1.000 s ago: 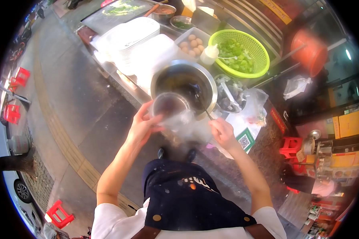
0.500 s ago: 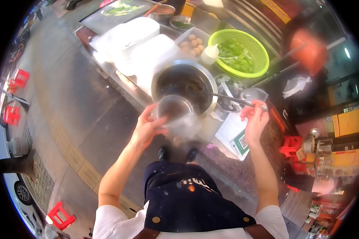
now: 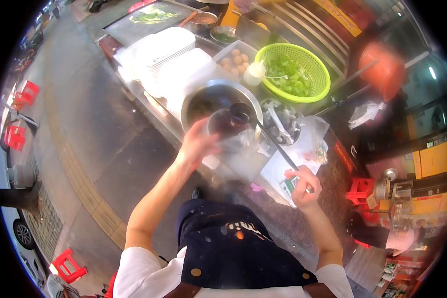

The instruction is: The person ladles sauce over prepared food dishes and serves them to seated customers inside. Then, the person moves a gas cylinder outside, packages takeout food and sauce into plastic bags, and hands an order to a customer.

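My left hand (image 3: 199, 145) is closed around the side of a clear plastic container (image 3: 223, 130), which hangs over the near rim of the metal pot (image 3: 189, 94). Thin clear plastic, blurred, trails below the container. In my right hand (image 3: 305, 186) is the end of a long-handled ladle (image 3: 279, 148). The ladle's bowl, holding dark liquid, sits at the container's mouth and tilts toward it; whether liquid is flowing I cannot tell. Behind the container, the pot's contents look dark and are partly hidden.
Behind the pot stand stacked white containers (image 3: 170, 42), a box of eggs (image 3: 238, 60), a white squeeze bottle (image 3: 255, 73) and a green basket (image 3: 324, 82) of chopped greens. A bin of crumpled plastic (image 3: 281, 121) lies right of the pot. Red stools (image 3: 68, 265) dot the pavement.
The ladle's bowl has come up out of the pot to the container. My right hand has moved down toward me, and my left hand has shifted right with the container.
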